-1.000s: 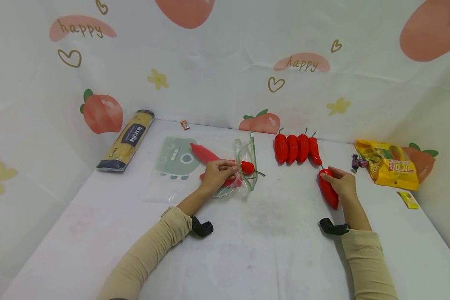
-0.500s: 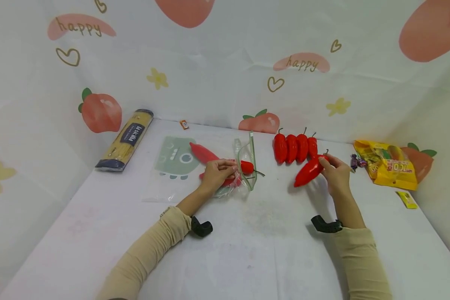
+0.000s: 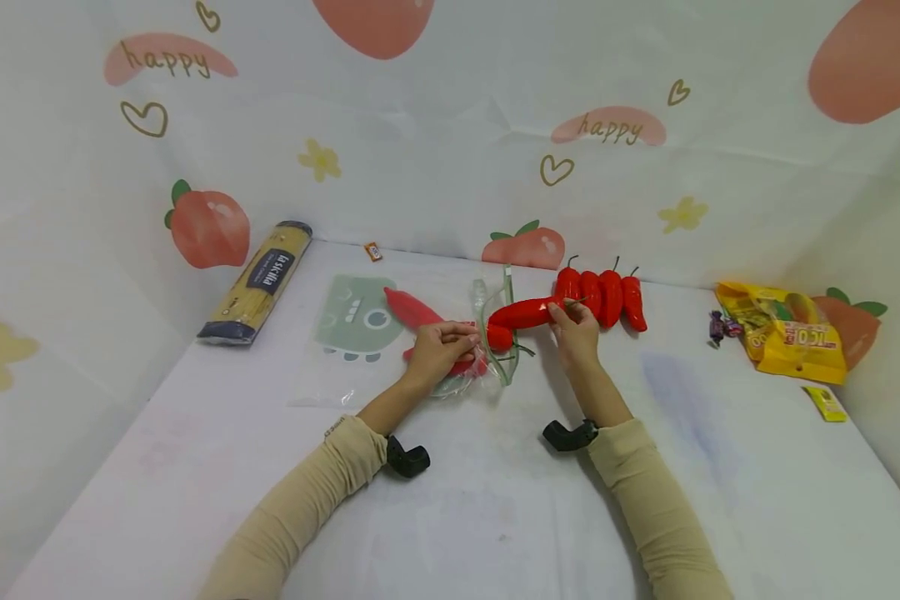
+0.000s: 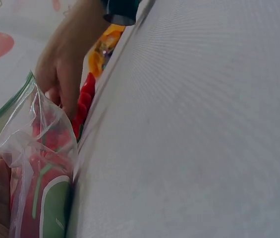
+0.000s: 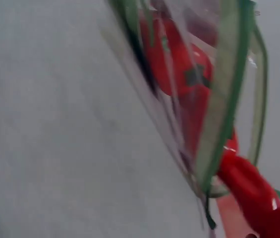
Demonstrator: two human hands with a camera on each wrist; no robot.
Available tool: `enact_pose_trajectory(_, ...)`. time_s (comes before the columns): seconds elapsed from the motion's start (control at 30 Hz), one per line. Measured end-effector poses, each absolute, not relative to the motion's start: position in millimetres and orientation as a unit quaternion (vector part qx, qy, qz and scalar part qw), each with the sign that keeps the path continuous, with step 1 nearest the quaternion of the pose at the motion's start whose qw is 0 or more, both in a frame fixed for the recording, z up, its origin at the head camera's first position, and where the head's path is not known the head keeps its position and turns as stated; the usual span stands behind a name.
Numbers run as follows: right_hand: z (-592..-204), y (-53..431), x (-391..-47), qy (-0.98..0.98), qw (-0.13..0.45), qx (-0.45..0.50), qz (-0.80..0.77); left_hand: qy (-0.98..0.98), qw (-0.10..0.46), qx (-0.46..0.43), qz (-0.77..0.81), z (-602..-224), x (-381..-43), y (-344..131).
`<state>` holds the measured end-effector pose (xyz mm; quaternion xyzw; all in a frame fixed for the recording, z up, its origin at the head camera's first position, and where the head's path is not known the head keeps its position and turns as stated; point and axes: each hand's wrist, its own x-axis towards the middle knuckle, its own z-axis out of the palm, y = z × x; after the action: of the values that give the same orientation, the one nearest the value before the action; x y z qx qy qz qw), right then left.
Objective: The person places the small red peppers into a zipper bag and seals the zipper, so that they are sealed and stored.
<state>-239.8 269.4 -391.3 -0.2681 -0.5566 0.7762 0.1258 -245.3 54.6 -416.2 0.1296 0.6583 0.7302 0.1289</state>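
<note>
A clear zip bag (image 3: 307, 387) with a green dinosaur print lies on the table, its green-edged mouth facing right and held up. My left hand (image 3: 437, 354) pinches the bag's upper side near that mouth. Several red chili peppers (image 3: 412, 308) are inside, one with its stem poking out of the opening. My right hand (image 3: 576, 333) grips another red pepper (image 3: 523, 314) near its stem end, the tip pointing left at the bag's mouth. In the right wrist view that pepper (image 5: 253, 196) is right at the green zip edge (image 5: 224, 109).
Several red peppers (image 3: 611, 298) stand in a row behind my right hand. A spaghetti pack (image 3: 258, 283) lies at the left, an orange candy (image 3: 373, 252) at the back. Yellow candy bags (image 3: 783, 333), purple candies (image 3: 717, 327) and a yellow sachet (image 3: 825, 403) lie at the right.
My right hand has lifted a red pepper from the table's right side, turned it tip-left and carried it left to the bag's mouth. The left hand stays on the bag.
</note>
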Motion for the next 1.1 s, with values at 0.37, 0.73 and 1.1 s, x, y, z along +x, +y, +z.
enact_pose_trajectory(0.37,-397,235,-244,-0.743,0.028,-0.166,0.648,0.643,0.129,0.155,0.739,-415,-247,55)
enact_pose_trajectory(0.73,-395,270,-260,-0.67,0.117,-0.168,0.714,0.65,0.117,0.148,0.736,-416,-245,55)
enact_pose_trajectory(1.1,-391,323,-298,-0.764,0.123,-0.228,0.591,0.632,0.107,0.148,0.753,-419,-245,56)
